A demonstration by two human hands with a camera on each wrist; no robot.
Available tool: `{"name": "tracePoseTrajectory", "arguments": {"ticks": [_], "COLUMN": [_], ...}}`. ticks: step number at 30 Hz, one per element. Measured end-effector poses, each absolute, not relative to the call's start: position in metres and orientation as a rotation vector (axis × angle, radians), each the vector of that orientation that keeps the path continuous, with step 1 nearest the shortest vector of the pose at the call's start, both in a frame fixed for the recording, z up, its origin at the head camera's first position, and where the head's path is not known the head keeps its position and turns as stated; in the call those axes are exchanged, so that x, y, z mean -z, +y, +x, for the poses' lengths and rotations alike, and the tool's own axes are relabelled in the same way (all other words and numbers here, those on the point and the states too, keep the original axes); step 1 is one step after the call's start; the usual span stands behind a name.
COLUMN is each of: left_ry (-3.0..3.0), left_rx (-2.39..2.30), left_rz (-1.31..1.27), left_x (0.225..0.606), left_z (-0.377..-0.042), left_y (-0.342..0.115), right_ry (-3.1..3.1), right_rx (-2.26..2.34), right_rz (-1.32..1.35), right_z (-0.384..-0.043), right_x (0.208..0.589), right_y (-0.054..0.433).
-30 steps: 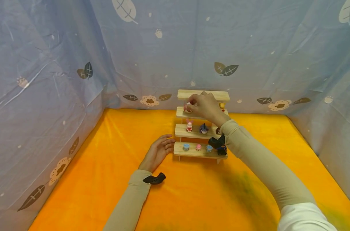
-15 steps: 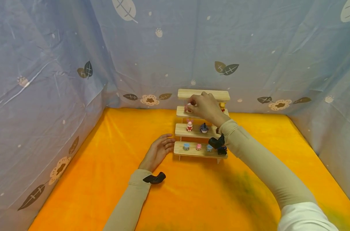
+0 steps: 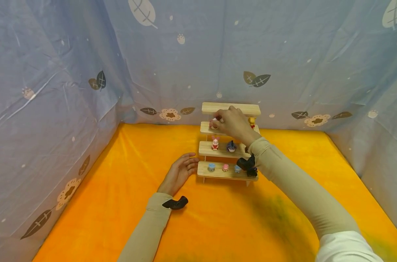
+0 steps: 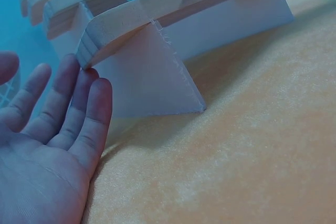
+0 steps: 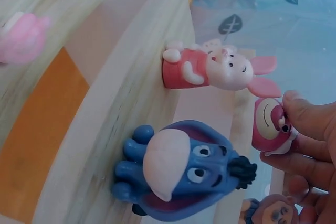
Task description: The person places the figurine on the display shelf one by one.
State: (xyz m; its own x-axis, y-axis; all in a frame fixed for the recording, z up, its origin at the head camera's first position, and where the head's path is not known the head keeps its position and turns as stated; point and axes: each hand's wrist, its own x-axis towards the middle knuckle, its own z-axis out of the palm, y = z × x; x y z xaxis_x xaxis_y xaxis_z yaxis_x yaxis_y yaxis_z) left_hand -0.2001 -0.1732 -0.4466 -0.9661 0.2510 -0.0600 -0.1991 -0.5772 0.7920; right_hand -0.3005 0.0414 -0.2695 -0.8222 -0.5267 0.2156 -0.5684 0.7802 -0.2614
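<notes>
My right hand (image 3: pixel 234 122) reaches over the tiered wooden shelf (image 3: pixel 231 108). Thumb and fingers pinch a pink bear figurine (image 5: pixel 269 124) at the left end of the second board from the top. Just in front, one board lower, sit a piglet figurine (image 5: pixel 210 69) and a blue donkey figurine (image 5: pixel 178 171). A figurine with a brown hood (image 5: pixel 270 211) shows beside the pinching fingers. My left hand (image 3: pixel 179 173) lies palm up on the cloth with fingers extended, fingertips right at the left end of the lowest board (image 4: pixel 121 22).
Small blue (image 3: pixel 211 167) and pink figurines (image 3: pixel 225 167) line the lowest board, with a dark figurine (image 3: pixel 252 172) at its right end. A yellow bear figurine (image 3: pixel 251 122) stands right of my right hand. Orange cloth (image 3: pixel 205 225) covers the surface; patterned curtains (image 3: pixel 192 54) enclose it.
</notes>
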Motion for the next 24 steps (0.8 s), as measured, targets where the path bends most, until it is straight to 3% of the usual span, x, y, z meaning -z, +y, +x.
{"name": "tracePoseTrajectory", "arguments": {"ticks": [16, 24], "left_ry": [1.315, 1.213], "left_rx": [-2.582, -2.649], "left_rz": [0.014, -0.117], "left_x": [0.452, 0.461], "left_z": [-0.204, -0.215], "left_y": [-0.178, -0.2], "right_ry": [-2.79, -2.757], "right_rx": [-0.786, -1.118], "right_rz": [0.799, 0.675], "right_z": [-0.3, -0.303], "right_x": [0.241, 0.253], "right_y": [0.065, 0.09]}}
